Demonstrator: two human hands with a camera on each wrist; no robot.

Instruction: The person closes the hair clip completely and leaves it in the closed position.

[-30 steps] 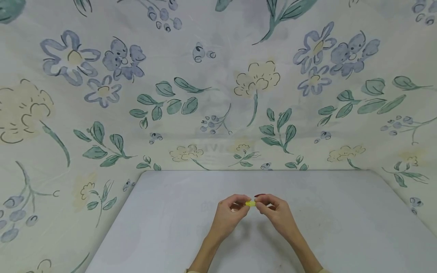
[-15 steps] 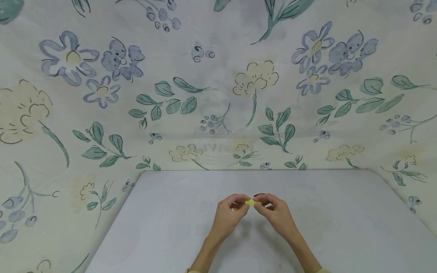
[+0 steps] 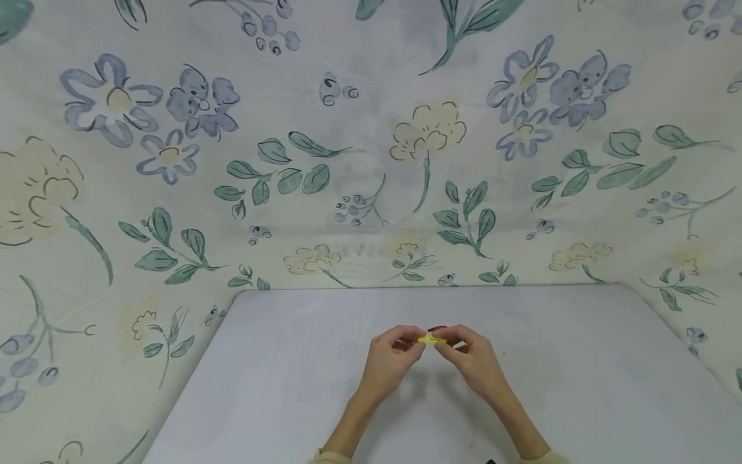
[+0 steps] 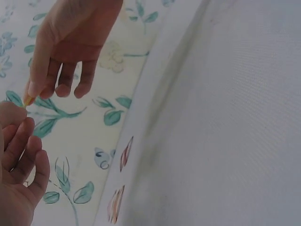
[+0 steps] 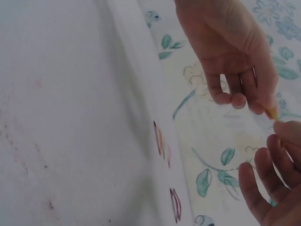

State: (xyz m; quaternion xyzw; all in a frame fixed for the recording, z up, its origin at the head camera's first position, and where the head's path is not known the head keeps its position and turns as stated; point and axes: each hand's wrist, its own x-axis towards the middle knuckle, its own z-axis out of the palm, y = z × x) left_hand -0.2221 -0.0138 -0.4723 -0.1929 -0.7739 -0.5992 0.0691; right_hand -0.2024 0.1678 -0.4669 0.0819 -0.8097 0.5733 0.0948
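Note:
In the head view, a small yellow object spans the fingertips of both hands, held just above the table. Its kind cannot be told, as the fingers cover its ends. My left hand pinches its left end between thumb and fingers; my right hand pinches the other end. Something dark red, perhaps a fingernail, shows at the right fingertips. In the left wrist view, the yellow object is a thin sliver between the two hands. The right wrist view shows the same object, mostly covered, with the other fingers loosely bent.
A white table lies beneath the hands. Floral cloth hangs behind it and along both sides. Reddish striped marks show along the table's edge in the wrist views. A small dark tip pokes in at the bottom of the head view.
More of the yellow object shows between the hands than a second ago, and it now reaches to the right fingertips. Both hands sit slightly higher in the head view, which itself shifts a little.

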